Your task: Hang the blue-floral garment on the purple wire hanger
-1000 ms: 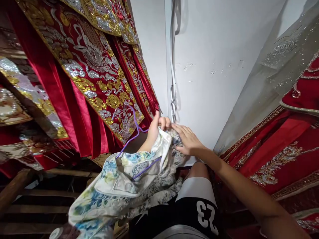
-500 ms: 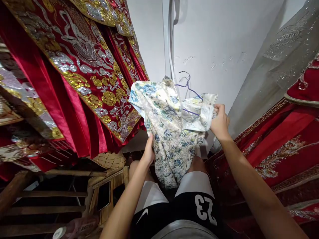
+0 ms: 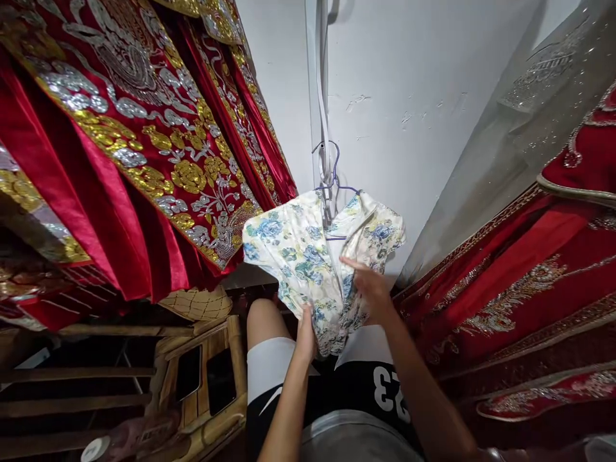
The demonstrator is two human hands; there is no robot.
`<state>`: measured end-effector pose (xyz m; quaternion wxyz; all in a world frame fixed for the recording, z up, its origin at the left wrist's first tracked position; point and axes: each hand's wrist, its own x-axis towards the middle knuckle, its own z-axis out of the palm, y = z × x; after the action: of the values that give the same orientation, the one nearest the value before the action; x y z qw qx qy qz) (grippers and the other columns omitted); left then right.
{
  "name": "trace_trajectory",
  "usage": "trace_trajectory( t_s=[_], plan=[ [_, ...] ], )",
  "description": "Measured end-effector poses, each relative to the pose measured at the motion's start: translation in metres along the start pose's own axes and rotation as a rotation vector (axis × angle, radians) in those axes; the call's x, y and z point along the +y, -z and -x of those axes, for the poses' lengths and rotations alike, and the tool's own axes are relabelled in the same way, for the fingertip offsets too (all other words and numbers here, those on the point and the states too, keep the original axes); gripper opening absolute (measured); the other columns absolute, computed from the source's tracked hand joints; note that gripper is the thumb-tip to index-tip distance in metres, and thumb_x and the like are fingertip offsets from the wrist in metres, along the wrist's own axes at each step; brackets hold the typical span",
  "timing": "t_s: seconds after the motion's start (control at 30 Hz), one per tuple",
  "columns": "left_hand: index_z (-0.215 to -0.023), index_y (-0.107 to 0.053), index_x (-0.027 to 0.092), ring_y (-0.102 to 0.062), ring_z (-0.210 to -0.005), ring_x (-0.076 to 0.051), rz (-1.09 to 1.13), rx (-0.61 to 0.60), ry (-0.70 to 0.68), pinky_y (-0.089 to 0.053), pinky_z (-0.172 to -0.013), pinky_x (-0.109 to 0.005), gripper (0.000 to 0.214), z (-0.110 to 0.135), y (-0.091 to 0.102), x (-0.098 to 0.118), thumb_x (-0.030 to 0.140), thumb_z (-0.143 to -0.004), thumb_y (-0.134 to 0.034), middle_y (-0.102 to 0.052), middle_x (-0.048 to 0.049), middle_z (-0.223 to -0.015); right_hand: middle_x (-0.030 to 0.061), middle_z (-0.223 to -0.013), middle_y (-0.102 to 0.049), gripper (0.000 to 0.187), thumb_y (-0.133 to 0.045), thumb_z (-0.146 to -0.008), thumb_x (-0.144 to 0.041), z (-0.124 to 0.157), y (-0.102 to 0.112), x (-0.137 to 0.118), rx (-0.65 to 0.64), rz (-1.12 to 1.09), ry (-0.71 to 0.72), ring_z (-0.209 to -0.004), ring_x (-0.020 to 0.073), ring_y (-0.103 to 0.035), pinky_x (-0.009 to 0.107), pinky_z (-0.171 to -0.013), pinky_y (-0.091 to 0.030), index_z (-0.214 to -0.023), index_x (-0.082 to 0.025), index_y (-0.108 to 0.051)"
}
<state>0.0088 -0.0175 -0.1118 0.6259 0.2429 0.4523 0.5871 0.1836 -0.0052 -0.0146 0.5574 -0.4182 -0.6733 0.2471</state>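
Observation:
A short-sleeved blouse [image 3: 303, 256] with blue, green and yellow flowers on white hangs spread on a thin purple wire hanger [image 3: 335, 181]. The front has a V opening, with the hanger's lower bar crossing inside the neck. My left hand [image 3: 307, 337] grips the blouse's lower left side, thumb on the front and fingers behind the cloth. Against the right front panel lies my right hand [image 3: 369, 285], one finger stretched toward the opening's edge and slightly blurred; its other fingers are poorly seen. The gathered hem rests near my lap.
Red gowns with gold and silver embroidery [image 3: 190, 176] hang at left, more red garments [image 3: 520, 301] at right beside a sheer beaded veil [image 3: 481, 154]. A white strap [image 3: 321, 96] hangs before the wall. Two phones [image 3: 188, 372] lie on a bamboo seat [image 3: 163, 385], near a bottle [image 3: 139, 436].
The blouse has turned upright and its shoulders are level on the hanger. My right hand has left the right sleeve and moved left and down to the front panel. My left hand has shifted lower.

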Motion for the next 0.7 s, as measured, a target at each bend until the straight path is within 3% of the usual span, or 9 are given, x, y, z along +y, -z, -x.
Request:
trace_trajectory(
  t_s=[0.07, 0.13, 0.2, 0.3, 0.4, 0.47, 0.53, 0.6, 0.7],
  plan=[
    [-0.134, -0.064, 0.019, -0.044, -0.147, -0.034, -0.016, -0.027, -0.048, -0.034, -0.123, -0.045, 0.078, 0.007, 0.002, 0.002, 0.063, -0.071, -0.080, -0.061, -0.0150, -0.145, 0.0106, -0.111, -0.072, 0.034, -0.054, -0.096, -0.054, 0.027, -0.030, 0.009, 0.232, -0.127, -0.115, -0.111, 0.0298, -0.065, 0.043, -0.097, -0.051, -0.103, -0.025, -0.070],
    [-0.134, -0.064, 0.018, -0.046, -0.145, -0.035, -0.081, -0.081, -0.124, -0.034, -0.123, -0.046, 0.082, 0.013, 0.004, 0.009, 0.058, -0.066, -0.087, -0.064, -0.0151, -0.142, 0.0051, -0.085, -0.064, 0.028, -0.062, -0.092, -0.052, 0.045, -0.051, 0.017, 0.329, -0.177, -0.243, -0.082, 0.0233, -0.063, 0.035, -0.076, -0.052, -0.089, -0.024, -0.061],
    [-0.133, -0.064, 0.018, -0.050, -0.142, -0.035, -0.169, -0.149, -0.194, -0.033, -0.123, -0.047, 0.079, 0.016, 0.005, 0.017, 0.052, -0.066, -0.088, -0.067, -0.0149, -0.137, -0.0014, -0.070, -0.050, 0.032, -0.065, -0.089, -0.051, 0.054, -0.059, 0.022, 0.204, -0.197, -0.340, -0.065, 0.0175, -0.051, 0.029, -0.061, -0.045, -0.079, -0.024, -0.052],
    [-0.128, -0.066, 0.016, -0.058, -0.133, -0.033, -0.252, -0.159, -0.263, -0.038, -0.119, -0.047, 0.068, 0.014, 0.008, 0.021, 0.048, -0.071, -0.085, -0.071, -0.0144, -0.127, -0.0037, -0.064, -0.041, 0.040, -0.060, -0.092, -0.052, 0.055, -0.053, 0.022, -0.019, -0.158, -0.388, -0.060, 0.0148, -0.042, 0.027, -0.056, -0.036, -0.070, -0.024, -0.043],
    [-0.130, -0.061, 0.016, -0.063, -0.125, -0.032, -0.308, 0.089, -0.399, -0.047, -0.111, -0.047, 0.063, 0.011, 0.010, 0.014, 0.045, -0.077, -0.080, -0.069, -0.0158, -0.127, -0.0037, -0.059, -0.038, 0.047, -0.059, -0.094, -0.051, 0.051, -0.042, 0.014, -0.086, -0.068, -0.394, -0.059, 0.0142, -0.039, 0.028, -0.056, -0.030, -0.063, -0.023, -0.036],
    [-0.135, -0.054, 0.018, -0.056, -0.133, -0.032, -0.393, 0.345, -0.647, -0.044, -0.113, -0.048, 0.064, 0.012, 0.010, 0.005, 0.040, -0.080, -0.078, -0.059, -0.0176, -0.139, -0.0032, -0.057, -0.040, 0.046, -0.057, -0.095, -0.050, 0.050, -0.037, 0.006, -0.125, -0.057, -0.406, -0.058, 0.0146, -0.041, 0.029, -0.055, -0.030, -0.061, -0.023, -0.040],
    [-0.134, -0.052, 0.020, -0.049, -0.138, -0.030, -0.539, 0.419, -0.936, -0.039, -0.116, -0.048, 0.060, 0.013, 0.009, -0.003, 0.034, -0.081, -0.077, -0.053, -0.0169, -0.144, -0.0019, -0.057, -0.047, 0.041, -0.054, -0.097, -0.047, 0.050, -0.036, -0.001, -0.153, -0.072, -0.421, -0.057, 0.0152, -0.045, 0.028, -0.056, -0.033, -0.064, -0.022, -0.050],
    [-0.125, -0.058, 0.021, -0.056, -0.127, -0.027, -0.702, 0.208, -1.056, -0.044, -0.110, -0.044, 0.043, 0.015, 0.003, -0.009, 0.027, -0.085, -0.072, -0.061, -0.0132, -0.130, -0.0011, -0.057, -0.053, 0.038, -0.052, -0.096, -0.044, 0.051, -0.037, -0.007, -0.186, -0.116, -0.451, -0.055, 0.0149, -0.047, 0.028, -0.055, -0.034, -0.067, -0.022, -0.059],
    [-0.103, -0.062, 0.021, -0.066, -0.091, -0.020, -0.759, -0.103, -0.914, -0.052, -0.083, -0.032, 0.011, 0.016, -0.010, -0.016, 0.023, -0.094, -0.057, -0.068, -0.0053, -0.094, -0.0014, -0.052, -0.056, 0.033, -0.056, -0.091, -0.040, 0.045, -0.036, -0.011, -0.238, -0.226, -0.528, -0.048, 0.0129, -0.044, 0.027, -0.051, -0.034, -0.066, -0.021, -0.065]
  ],
)
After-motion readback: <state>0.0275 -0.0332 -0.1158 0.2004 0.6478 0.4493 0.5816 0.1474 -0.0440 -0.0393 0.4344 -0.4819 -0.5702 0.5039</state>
